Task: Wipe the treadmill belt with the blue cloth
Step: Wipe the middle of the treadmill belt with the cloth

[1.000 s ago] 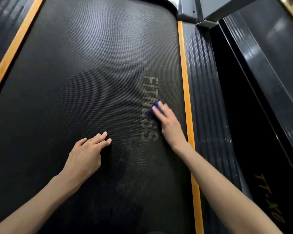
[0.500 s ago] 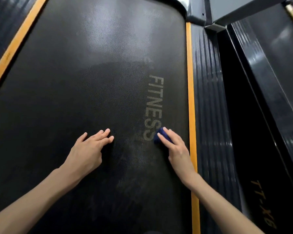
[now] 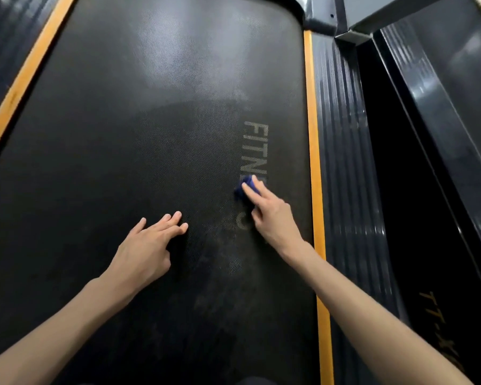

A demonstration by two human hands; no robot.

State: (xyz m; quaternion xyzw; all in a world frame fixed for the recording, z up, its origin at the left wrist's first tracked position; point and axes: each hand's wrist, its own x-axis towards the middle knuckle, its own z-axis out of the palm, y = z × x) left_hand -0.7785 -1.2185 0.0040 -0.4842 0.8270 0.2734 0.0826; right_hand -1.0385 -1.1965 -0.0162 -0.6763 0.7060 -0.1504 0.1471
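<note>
Subject: treadmill belt, black and fine-textured, filling most of the head view. There is a pale sheen toward 12 o'clock and a darker oval patch at the middle. Dull smears show on the near part of the belt, toward 6 o'clock.

Blue cloth: bunched into a small wad, lying on the belt near the centre of view. It sits over the grey "FITNESS" lettering, which runs from 12 to 6 o'clock, and it hides the letters past "FITN".

Right hand: the arm enters from 5 o'clock and points toward 11 o'clock. The index and middle fingers lie straight on top of the cloth and press it flat to the belt. The hand is not clenched round it. Whether the thumb also catches the cloth cannot be told.

Left hand: the arm enters from 7 o'clock, at 7 o'clock of the cloth and apart from it. The fingers are spread and relaxed, the tips rest on the belt, and the hand holds nothing.

Surroundings:
- An orange edge strip lies at 3 o'clock of the cloth.
- A ribbed dark side rail lies just beyond that strip.
- A second orange strip runs along the belt at 10 o'clock.
- A neighbouring machine stands at 3 o'clock.
- Gold "TT-X" lettering shows at 4 o'clock, its last characters cut off.
</note>
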